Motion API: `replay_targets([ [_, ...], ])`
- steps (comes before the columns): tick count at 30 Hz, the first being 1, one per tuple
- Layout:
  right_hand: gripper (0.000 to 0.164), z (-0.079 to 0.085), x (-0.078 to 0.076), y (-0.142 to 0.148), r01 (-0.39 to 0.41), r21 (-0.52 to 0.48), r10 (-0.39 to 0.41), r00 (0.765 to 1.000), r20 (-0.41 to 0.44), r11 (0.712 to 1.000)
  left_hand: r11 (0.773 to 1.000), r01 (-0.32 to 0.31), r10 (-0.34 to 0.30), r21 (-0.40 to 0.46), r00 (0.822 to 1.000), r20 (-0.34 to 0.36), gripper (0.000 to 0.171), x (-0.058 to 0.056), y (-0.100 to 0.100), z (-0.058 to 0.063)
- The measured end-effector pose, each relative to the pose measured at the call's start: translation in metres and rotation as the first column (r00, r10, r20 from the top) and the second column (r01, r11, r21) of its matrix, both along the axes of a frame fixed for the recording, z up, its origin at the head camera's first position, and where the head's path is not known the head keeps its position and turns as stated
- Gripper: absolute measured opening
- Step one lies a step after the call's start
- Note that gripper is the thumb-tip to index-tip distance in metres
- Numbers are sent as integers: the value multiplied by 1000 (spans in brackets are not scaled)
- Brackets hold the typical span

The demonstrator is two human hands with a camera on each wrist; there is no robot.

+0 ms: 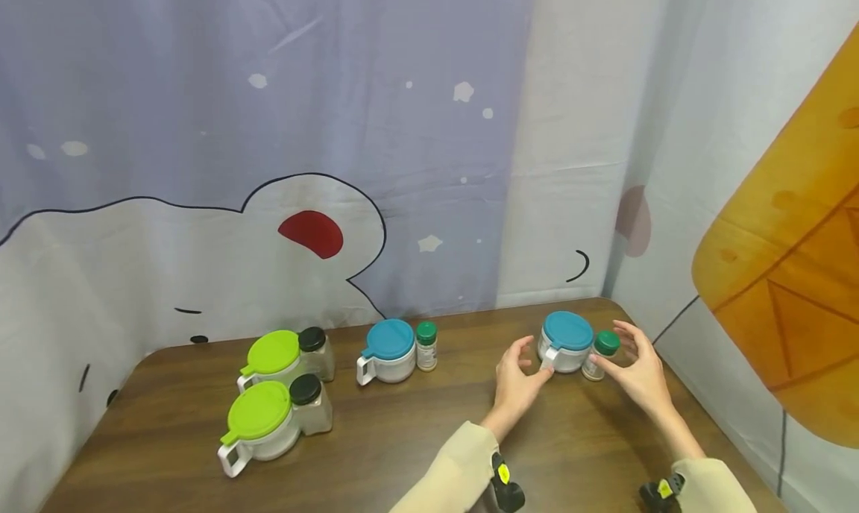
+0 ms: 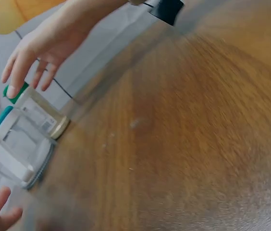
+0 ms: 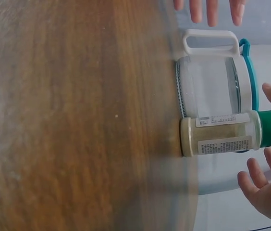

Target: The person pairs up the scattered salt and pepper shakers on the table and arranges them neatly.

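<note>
At the table's far right stands a clear canister with a blue lid and white handle point(image 1: 567, 334). Against its right side is a small seasoning bottle with a green cap point(image 1: 606, 343). My left hand point(image 1: 515, 382) is at the canister's left, fingers spread, the thumb near the handle. To the right of the bottle, my right hand point(image 1: 640, 371) has thumb and fingers parted about the green cap. The right wrist view shows gaps between those fingers and the bottle point(image 3: 222, 134), whose label faces the camera. Both containers stand upright.
Mid-table stands another blue-lidded canister point(image 1: 391, 341) beside a green-capped bottle point(image 1: 426, 347). Left of them, two green-lidded canisters, one behind point(image 1: 274, 351) and one in front point(image 1: 260, 410), each adjoin a black-capped jar point(image 1: 314, 405). A printed curtain point(image 1: 443, 162) hangs behind the table.
</note>
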State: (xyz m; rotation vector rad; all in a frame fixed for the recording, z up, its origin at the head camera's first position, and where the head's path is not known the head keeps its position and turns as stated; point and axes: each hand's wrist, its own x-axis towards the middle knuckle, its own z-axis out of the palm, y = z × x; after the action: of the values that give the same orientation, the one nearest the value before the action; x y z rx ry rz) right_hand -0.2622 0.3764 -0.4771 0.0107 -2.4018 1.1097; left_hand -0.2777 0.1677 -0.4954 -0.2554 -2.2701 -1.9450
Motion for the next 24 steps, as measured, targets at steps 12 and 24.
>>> replay_targets([
  [12,72,-9,-1,4,-9,-34,8,1000,-22,999,997,-76,74,-33,996,-49,41,3,20,-11],
  [24,66,-10,-1,4,-7,-13,7,1000,-11,1000,991,-126,121,-50,989,-89,26,7,30,-12],
])
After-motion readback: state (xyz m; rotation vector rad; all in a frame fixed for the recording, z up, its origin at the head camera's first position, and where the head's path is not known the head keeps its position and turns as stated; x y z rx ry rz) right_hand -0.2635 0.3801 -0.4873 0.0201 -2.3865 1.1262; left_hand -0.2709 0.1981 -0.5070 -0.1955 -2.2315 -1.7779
